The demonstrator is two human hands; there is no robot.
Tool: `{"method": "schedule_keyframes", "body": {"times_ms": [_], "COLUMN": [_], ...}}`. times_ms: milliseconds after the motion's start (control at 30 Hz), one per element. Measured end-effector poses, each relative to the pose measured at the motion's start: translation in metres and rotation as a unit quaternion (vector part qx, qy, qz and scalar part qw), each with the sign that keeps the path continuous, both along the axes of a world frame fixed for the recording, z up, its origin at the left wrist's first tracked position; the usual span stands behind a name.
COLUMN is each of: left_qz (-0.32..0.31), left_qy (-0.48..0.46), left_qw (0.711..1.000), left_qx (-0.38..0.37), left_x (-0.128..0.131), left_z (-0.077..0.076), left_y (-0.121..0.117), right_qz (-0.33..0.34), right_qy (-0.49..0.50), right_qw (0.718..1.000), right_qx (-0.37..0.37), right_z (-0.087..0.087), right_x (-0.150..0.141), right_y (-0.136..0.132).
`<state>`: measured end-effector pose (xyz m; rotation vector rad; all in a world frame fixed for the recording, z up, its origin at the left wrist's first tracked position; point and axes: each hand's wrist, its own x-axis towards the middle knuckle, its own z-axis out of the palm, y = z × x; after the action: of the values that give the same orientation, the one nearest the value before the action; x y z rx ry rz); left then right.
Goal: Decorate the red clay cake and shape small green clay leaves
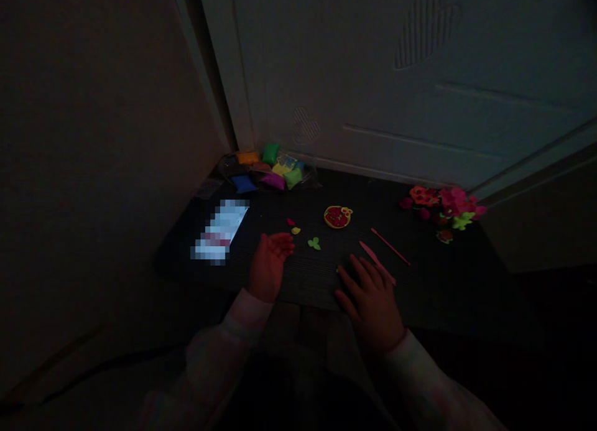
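Observation:
On its side at the dark table [298,285], my left hand [271,266] is open with its fingers loosely curved and nothing seen in them. A green three-lobed clay leaf [314,243] lies just right of its fingertips. Beyond them are a small yellow clay piece [295,231] and a small red one [290,222]. My right hand [370,300] rests palm down, fingers spread, by a pink clay knife [370,254]; a tiny pale bit [337,270] shows at its index fingertip. A round red clay piece with a yellow rim [336,217] lies farther back.
A lit phone [221,232] with a blurred screen lies at the left. Bags of coloured clay [271,180] are piled at the back left. A thin pink stick tool [390,246] lies right of the knife. Colourful clay flowers [454,202] stand at the right, before a pale panel [354,95].

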<state>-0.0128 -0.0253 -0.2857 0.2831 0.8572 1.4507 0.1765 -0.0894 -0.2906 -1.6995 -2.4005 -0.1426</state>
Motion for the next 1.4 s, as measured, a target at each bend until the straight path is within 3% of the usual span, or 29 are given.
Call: {"method": "schedule_keyframes", "body": {"times_ms": [133, 300, 467, 633, 767, 900, 1033, 1167, 1400], "left_qz": [0.002, -0.001, 0.001, 0.002, 0.005, 0.003, 0.0, 0.002, 0.003], "left_qy": [0.0, 0.0, 0.007, 0.005, 0.005, 0.001, 0.006, 0.005, 0.003], "left_qw": [1.0, 1.0, 1.0, 1.0, 1.0, 1.0, 1.0, 1.0, 1.0], "left_qx": [-0.001, 0.0, 0.002, 0.007, 0.0, -0.001, 0.004, 0.006, 0.006], "left_x": [0.0, 0.0, 0.0, 0.001, 0.001, 0.001, 0.001, 0.001, 0.001], "left_z": [-0.001, -0.001, -0.001, 0.0, 0.001, 0.001, 0.0, 0.0, 0.0], "left_y": [0.0, 0.001, 0.001, 0.0, 0.0, 0.0, 0.0, 0.0, 0.0], "right_qz": [0.028, 0.0, 0.032, 0.006, 0.035, 0.002, 0.026, -0.007, 0.01], "right_qy": [-0.004, -0.003, -0.008, -0.01, -0.015, -0.01, -0.009, -0.005, -0.003], "right_qw": [1.0, 1.0, 0.999, 1.0, 0.999, 1.0, 0.999, 1.0, 1.0], "right_qx": [-0.006, -0.003, -0.018, -0.011, -0.027, -0.021, -0.03, -0.02, -0.027], "right_z": [0.001, 0.001, 0.001, 0.001, 0.002, 0.003, 0.002, 0.001, 0.0], "right_x": [-0.001, -0.001, -0.005, -0.008, -0.008, -0.008, -0.009, -0.008, -0.01], "right_y": [0.0, 0.001, 0.0, 0.002, 0.001, 0.0, 0.0, 0.0, -0.001]}}
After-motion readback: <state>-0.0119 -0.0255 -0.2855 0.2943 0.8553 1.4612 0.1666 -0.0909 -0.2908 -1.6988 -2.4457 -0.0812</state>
